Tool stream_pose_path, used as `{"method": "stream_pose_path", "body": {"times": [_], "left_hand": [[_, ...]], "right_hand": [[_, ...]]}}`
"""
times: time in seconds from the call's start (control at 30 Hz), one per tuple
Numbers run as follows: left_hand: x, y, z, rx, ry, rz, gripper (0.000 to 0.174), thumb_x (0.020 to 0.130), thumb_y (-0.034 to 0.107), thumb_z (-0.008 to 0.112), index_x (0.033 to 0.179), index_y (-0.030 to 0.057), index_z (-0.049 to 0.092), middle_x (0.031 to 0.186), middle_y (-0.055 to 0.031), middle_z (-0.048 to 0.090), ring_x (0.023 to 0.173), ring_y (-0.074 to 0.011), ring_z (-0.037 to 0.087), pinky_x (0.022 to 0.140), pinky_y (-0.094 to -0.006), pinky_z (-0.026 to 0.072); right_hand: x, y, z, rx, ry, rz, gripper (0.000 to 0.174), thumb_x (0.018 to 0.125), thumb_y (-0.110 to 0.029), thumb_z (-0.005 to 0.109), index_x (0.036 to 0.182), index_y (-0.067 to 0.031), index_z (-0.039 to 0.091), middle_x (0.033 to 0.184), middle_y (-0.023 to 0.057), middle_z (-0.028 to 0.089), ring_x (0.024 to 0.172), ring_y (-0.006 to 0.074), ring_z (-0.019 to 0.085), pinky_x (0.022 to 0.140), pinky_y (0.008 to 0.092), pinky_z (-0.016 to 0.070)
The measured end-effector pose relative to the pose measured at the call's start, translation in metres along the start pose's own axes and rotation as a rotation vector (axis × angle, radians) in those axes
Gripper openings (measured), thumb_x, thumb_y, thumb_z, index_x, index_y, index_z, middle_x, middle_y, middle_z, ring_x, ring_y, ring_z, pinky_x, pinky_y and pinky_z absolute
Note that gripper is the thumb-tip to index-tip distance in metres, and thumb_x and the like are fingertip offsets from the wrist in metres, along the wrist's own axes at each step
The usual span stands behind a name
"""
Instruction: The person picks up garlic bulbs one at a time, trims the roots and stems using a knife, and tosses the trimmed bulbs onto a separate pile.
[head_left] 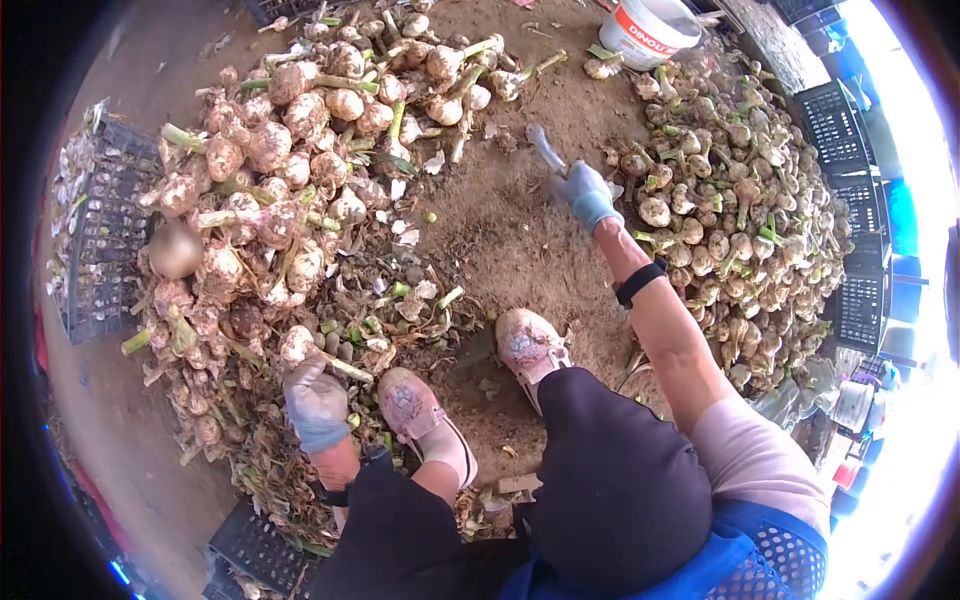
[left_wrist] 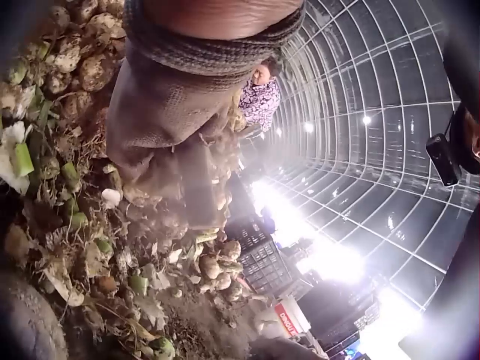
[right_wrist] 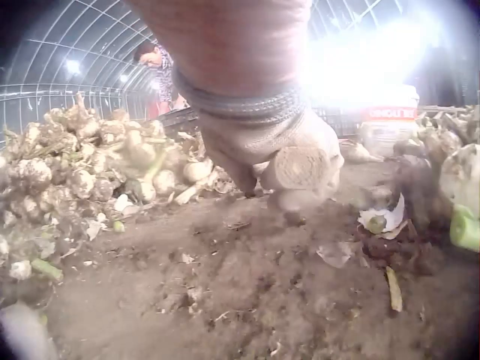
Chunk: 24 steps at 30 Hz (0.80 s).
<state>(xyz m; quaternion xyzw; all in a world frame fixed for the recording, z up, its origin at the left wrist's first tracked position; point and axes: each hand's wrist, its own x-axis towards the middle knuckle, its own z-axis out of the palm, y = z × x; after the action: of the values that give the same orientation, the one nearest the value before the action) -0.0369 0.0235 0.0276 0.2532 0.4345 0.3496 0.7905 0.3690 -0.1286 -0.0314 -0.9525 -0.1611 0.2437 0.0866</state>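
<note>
My gloved left hand point(head_left: 318, 405) is at the near edge of the left garlic pile, its fingertips against a bulb point(head_left: 298, 343) whose cut stem points right. In the left wrist view the left hand point(left_wrist: 169, 120) reaches down with fingers extended and blurred; no bulb shows in them. My gloved right hand point(head_left: 588, 194) grips a tool over the bare soil between the piles, its pale blade point(head_left: 545, 148) pointing away to the upper left. In the right wrist view the right hand point(right_wrist: 274, 150) is curled round the wooden handle, whose round end point(right_wrist: 300, 168) faces the camera.
A larger-bulbed garlic pile point(head_left: 270, 145) lies left, another pile point(head_left: 740, 200) right. Black crates point(head_left: 100, 230) stand at both sides. A white bucket point(head_left: 645, 35) is at the far end. My shoes point(head_left: 415, 405) stand between the piles. A person point(left_wrist: 259, 101) is in the background.
</note>
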Motion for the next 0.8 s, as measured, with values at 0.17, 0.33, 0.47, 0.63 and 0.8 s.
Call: {"method": "stream_pose_path", "body": {"times": [0.17, 0.33, 0.47, 0.63, 0.8], "left_hand": [[-0.007, -0.008, -0.012, 0.035, -0.068, 0.000, 0.057, 0.071, -0.001, 0.052, 0.126, -0.0089, 0.041, 0.095, -0.0094, 0.055, 0.085, -0.0202, 0.053, 0.073, -0.0384, 0.0477], [-0.006, -0.012, 0.008, 0.069, -0.141, -0.011, 0.049, 0.067, -0.006, 0.053, 0.116, 0.0007, 0.050, 0.084, -0.0084, 0.056, 0.076, -0.0214, 0.058, 0.065, -0.0370, 0.0509], [-0.005, -0.020, 0.036, 0.128, -0.241, 0.077, 0.044, 0.068, -0.008, 0.053, 0.111, 0.0032, 0.050, 0.084, -0.0120, 0.058, 0.070, -0.0220, 0.058, 0.060, -0.0313, 0.0494], [0.018, -0.044, 0.025, 0.381, -0.187, 0.150, 0.047, 0.061, -0.013, 0.047, 0.106, -0.0025, 0.054, 0.083, -0.0096, 0.062, 0.068, -0.0192, 0.060, 0.059, -0.0283, 0.0492], [-0.002, -0.045, 0.058, 0.941, -0.174, 0.229, 0.032, 0.074, -0.012, 0.048, 0.102, -0.0033, 0.058, 0.084, -0.0078, 0.064, 0.068, -0.0145, 0.062, 0.057, -0.0262, 0.0504]], "right_hand": [[0.020, 0.000, 0.038, -0.130, 0.281, -0.033, 0.030, 0.078, -0.023, 0.058, 0.100, -0.0029, 0.059, 0.094, 0.0172, 0.064, 0.087, 0.0337, 0.064, 0.074, 0.0406, 0.0514], [-0.044, -0.055, 0.074, -0.576, 0.175, -0.574, 0.019, 0.079, -0.012, 0.049, 0.096, -0.0031, 0.052, 0.087, 0.0136, 0.058, 0.079, 0.0264, 0.061, 0.062, 0.0387, 0.0485], [-0.099, -0.053, 0.074, -0.293, 0.226, -1.190, 0.034, 0.077, -0.014, 0.054, 0.110, -0.0047, 0.053, 0.081, 0.0112, 0.056, 0.071, 0.0286, 0.058, 0.060, 0.0420, 0.0476], [-0.139, -0.058, 0.027, 0.415, -0.031, -0.824, 0.035, 0.076, -0.022, 0.062, 0.109, -0.0110, 0.057, 0.076, 0.0138, 0.059, 0.068, 0.0323, 0.061, 0.062, 0.0416, 0.0490], [-0.180, -0.087, 0.018, 0.106, -0.208, -1.044, 0.035, 0.073, -0.026, 0.068, 0.101, -0.0068, 0.056, 0.075, 0.0131, 0.062, 0.068, 0.0311, 0.063, 0.061, 0.0387, 0.0497]]}}
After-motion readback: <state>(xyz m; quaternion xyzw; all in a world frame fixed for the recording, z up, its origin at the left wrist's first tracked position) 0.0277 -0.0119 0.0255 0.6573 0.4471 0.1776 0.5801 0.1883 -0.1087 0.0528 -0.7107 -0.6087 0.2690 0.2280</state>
